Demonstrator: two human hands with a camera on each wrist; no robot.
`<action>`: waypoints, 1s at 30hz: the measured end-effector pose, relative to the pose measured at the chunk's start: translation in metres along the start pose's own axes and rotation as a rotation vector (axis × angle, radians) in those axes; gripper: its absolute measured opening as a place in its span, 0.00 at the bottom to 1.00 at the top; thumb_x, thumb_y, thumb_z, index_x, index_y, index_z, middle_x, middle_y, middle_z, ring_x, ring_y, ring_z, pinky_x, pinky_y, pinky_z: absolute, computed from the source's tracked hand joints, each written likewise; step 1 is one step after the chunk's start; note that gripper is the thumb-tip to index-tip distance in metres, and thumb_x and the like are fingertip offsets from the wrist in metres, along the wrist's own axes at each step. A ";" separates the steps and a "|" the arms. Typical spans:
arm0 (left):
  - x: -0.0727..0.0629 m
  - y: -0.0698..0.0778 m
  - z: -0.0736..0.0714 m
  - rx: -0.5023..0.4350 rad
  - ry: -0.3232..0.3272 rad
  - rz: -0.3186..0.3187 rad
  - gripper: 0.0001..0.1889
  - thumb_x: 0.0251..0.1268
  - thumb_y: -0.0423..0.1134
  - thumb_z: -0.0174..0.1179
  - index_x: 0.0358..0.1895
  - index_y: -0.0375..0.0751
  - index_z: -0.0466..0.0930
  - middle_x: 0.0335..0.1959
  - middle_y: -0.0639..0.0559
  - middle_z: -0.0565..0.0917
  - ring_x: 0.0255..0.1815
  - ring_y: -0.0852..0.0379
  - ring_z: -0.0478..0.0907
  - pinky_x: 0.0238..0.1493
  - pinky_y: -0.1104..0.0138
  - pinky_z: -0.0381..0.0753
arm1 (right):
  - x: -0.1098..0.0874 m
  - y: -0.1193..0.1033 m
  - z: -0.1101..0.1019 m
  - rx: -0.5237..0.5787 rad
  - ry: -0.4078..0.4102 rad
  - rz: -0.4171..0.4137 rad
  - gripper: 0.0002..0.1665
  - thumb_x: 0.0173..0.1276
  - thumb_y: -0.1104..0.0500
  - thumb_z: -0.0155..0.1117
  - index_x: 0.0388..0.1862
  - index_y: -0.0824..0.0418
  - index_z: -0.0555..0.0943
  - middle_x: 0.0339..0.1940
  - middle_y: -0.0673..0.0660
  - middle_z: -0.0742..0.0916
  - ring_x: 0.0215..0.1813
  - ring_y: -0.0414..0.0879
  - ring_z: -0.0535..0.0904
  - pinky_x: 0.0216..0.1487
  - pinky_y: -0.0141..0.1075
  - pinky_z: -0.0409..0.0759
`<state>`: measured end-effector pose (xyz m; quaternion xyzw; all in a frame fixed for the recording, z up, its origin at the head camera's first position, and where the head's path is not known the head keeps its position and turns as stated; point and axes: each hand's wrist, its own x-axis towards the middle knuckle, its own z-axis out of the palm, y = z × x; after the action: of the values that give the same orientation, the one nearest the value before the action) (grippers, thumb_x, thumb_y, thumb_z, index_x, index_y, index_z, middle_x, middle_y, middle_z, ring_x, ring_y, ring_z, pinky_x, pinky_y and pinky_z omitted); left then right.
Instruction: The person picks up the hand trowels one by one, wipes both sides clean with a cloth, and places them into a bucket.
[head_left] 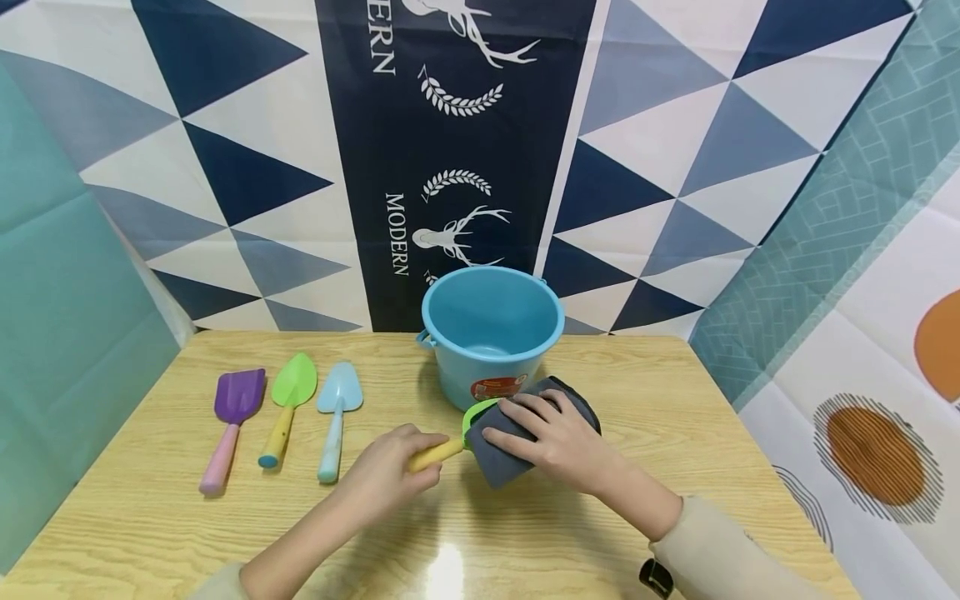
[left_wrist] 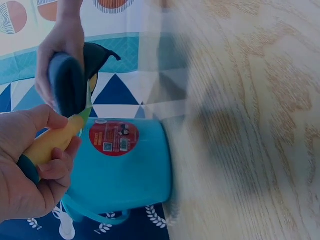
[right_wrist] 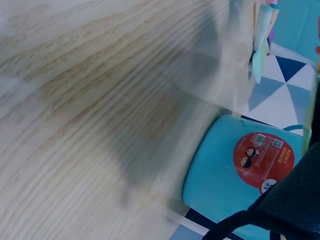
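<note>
My left hand [head_left: 393,467] grips the yellow handle [head_left: 437,455] of a small garden hand tool with a green head [head_left: 474,412]. Most of that head is hidden by a dark grey cloth [head_left: 497,457]. My right hand [head_left: 562,437] holds the cloth against the head, its fingers spread over the top. In the left wrist view, the cloth [left_wrist: 67,82] is folded over in the right hand, close to the tool's neck. Both hands are above the table, in front of a blue bucket [head_left: 480,375] with a red label [left_wrist: 114,137].
Left on the wooden table [head_left: 135,500] lie a purple shovel with a pink handle [head_left: 234,417], a green trowel with a yellow handle [head_left: 288,400] and a light blue trowel [head_left: 337,408]. A patterned cloth backdrop [head_left: 270,150] hangs behind the bucket.
</note>
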<state>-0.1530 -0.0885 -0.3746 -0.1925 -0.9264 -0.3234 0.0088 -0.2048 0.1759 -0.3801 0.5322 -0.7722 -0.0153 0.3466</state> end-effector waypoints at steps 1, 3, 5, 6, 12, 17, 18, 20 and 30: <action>0.000 0.001 0.000 0.002 0.002 0.005 0.17 0.56 0.36 0.61 0.51 0.42 0.82 0.31 0.57 0.77 0.23 0.65 0.65 0.22 0.74 0.67 | 0.000 0.000 0.001 -0.014 0.006 -0.011 0.17 0.73 0.56 0.50 0.58 0.46 0.76 0.54 0.56 0.82 0.51 0.51 0.79 0.44 0.46 0.77; -0.001 0.001 0.000 0.014 0.010 0.012 0.17 0.56 0.37 0.61 0.51 0.43 0.82 0.31 0.58 0.77 0.22 0.65 0.65 0.22 0.74 0.67 | -0.001 -0.001 0.003 -0.042 0.016 -0.023 0.20 0.78 0.55 0.37 0.57 0.45 0.76 0.53 0.56 0.83 0.51 0.51 0.80 0.43 0.45 0.77; -0.001 0.001 0.000 0.025 0.021 0.017 0.17 0.56 0.37 0.61 0.51 0.43 0.82 0.30 0.58 0.76 0.22 0.66 0.65 0.22 0.74 0.66 | -0.002 0.001 0.004 -0.062 0.021 -0.034 0.22 0.78 0.56 0.35 0.57 0.45 0.76 0.52 0.56 0.82 0.50 0.50 0.80 0.43 0.46 0.77; -0.002 0.001 0.000 0.025 0.024 0.020 0.17 0.56 0.37 0.61 0.51 0.43 0.82 0.30 0.59 0.76 0.22 0.66 0.64 0.22 0.74 0.66 | -0.003 0.001 0.004 -0.069 0.022 -0.039 0.20 0.77 0.56 0.37 0.57 0.46 0.76 0.52 0.56 0.82 0.50 0.51 0.80 0.42 0.46 0.77; -0.004 -0.002 0.000 0.021 0.035 0.031 0.17 0.56 0.36 0.62 0.50 0.43 0.82 0.30 0.59 0.76 0.22 0.67 0.64 0.22 0.75 0.66 | -0.011 0.008 0.003 -0.079 -0.023 -0.030 0.18 0.74 0.56 0.43 0.57 0.46 0.76 0.53 0.56 0.82 0.51 0.52 0.79 0.43 0.47 0.77; -0.005 -0.003 -0.001 0.012 0.036 0.020 0.17 0.55 0.35 0.62 0.51 0.43 0.82 0.30 0.58 0.77 0.23 0.67 0.65 0.23 0.75 0.67 | -0.015 0.013 0.003 -0.076 -0.011 0.002 0.27 0.79 0.55 0.27 0.56 0.47 0.77 0.53 0.57 0.82 0.50 0.53 0.79 0.42 0.48 0.77; -0.005 -0.004 -0.001 0.008 0.035 0.013 0.17 0.55 0.35 0.62 0.51 0.43 0.82 0.31 0.58 0.77 0.23 0.67 0.65 0.23 0.75 0.67 | -0.015 0.014 0.003 -0.068 -0.006 0.012 0.27 0.79 0.55 0.27 0.56 0.48 0.77 0.53 0.57 0.82 0.50 0.53 0.79 0.42 0.48 0.77; -0.004 -0.004 -0.002 -0.001 0.037 0.002 0.17 0.55 0.35 0.62 0.51 0.43 0.82 0.30 0.58 0.77 0.23 0.66 0.65 0.22 0.75 0.67 | -0.015 0.015 0.002 -0.046 -0.004 0.033 0.23 0.79 0.56 0.32 0.56 0.48 0.77 0.53 0.57 0.82 0.51 0.53 0.79 0.42 0.49 0.77; 0.001 -0.006 -0.001 0.000 0.041 -0.009 0.17 0.56 0.36 0.62 0.51 0.45 0.82 0.32 0.58 0.77 0.23 0.66 0.65 0.22 0.75 0.67 | -0.001 0.003 -0.001 -0.023 0.068 -0.010 0.21 0.78 0.58 0.37 0.54 0.47 0.79 0.52 0.56 0.84 0.51 0.51 0.80 0.43 0.46 0.78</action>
<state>-0.1562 -0.0932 -0.3774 -0.1820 -0.9269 -0.3272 0.0263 -0.2061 0.1785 -0.3784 0.5323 -0.7571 -0.0079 0.3786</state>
